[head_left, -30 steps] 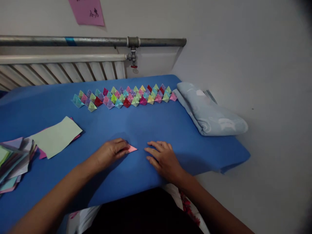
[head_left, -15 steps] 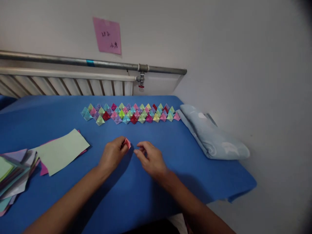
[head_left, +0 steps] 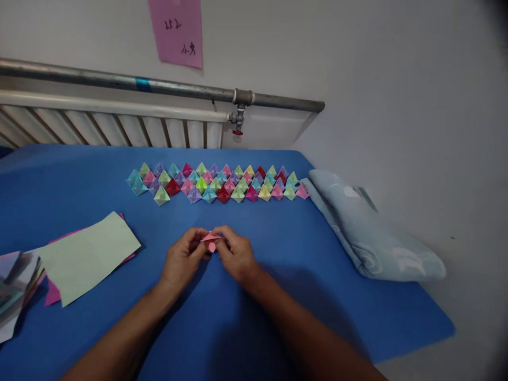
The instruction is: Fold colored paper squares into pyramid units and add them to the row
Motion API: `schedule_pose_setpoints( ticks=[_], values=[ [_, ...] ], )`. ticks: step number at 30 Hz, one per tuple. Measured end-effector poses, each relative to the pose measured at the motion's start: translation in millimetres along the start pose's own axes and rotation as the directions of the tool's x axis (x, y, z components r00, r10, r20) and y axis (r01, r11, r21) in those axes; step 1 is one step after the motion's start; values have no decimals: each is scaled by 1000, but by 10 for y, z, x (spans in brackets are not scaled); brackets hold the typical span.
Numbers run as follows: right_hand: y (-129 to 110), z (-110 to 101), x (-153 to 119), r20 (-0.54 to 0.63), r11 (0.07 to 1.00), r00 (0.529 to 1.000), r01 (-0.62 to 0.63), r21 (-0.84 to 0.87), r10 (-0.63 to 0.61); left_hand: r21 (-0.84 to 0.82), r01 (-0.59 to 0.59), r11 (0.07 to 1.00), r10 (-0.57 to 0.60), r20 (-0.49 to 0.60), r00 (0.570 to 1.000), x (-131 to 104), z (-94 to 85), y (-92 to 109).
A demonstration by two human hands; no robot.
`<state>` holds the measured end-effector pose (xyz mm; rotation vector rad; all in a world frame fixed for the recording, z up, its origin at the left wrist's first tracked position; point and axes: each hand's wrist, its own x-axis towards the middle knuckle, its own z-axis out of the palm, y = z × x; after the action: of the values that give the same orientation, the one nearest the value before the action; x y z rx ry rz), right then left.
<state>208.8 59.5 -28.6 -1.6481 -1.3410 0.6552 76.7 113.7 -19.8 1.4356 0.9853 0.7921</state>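
A small pink origami boat [head_left: 211, 242] is held between both hands above the blue sheet [head_left: 170, 338]. My left hand [head_left: 183, 256] pinches its left end with thumb and fingers. On the right end, the thumb and fingertips of my right hand [head_left: 237, 254] are closed. The fingers cover part of the folded paper. Beyond the hands, rows of folded paper boats [head_left: 224, 196] in many colours stand close together on the sheet.
To the left lie light green paper sheets [head_left: 91, 254] over magenta ones, beside a pile of coloured paper [head_left: 14, 296]. A folded light blue blanket [head_left: 369, 233] rests at the right by the wall. Behind the bed are a radiator [head_left: 135, 129] and a metal pipe [head_left: 182, 90].
My right hand has closed on the pink paper boat, which only my left hand held before. The boat now faces upright between both hands. The view has tipped down and moved closer.
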Motion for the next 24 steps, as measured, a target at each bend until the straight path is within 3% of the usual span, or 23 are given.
schedule_pose_setpoints(
  ticks=[10,15,20,24],
  values=[
    [-94,-2,43,52,880,992,-127,459,117,-173,134,976,-124,72,990,-9,-132,76],
    [-185,-45,19,134,826,975,-220,518,175,-222,126,967,-119,42,992,-20,-141,114],
    [-213,-9,9,144,754,956,-291,589,257,-289,96,953,-104,-13,994,-28,-125,186],
    [-195,-7,20,236,791,934,-353,499,268,-286,88,954,-91,6,996,-32,-141,211]
  ],
)
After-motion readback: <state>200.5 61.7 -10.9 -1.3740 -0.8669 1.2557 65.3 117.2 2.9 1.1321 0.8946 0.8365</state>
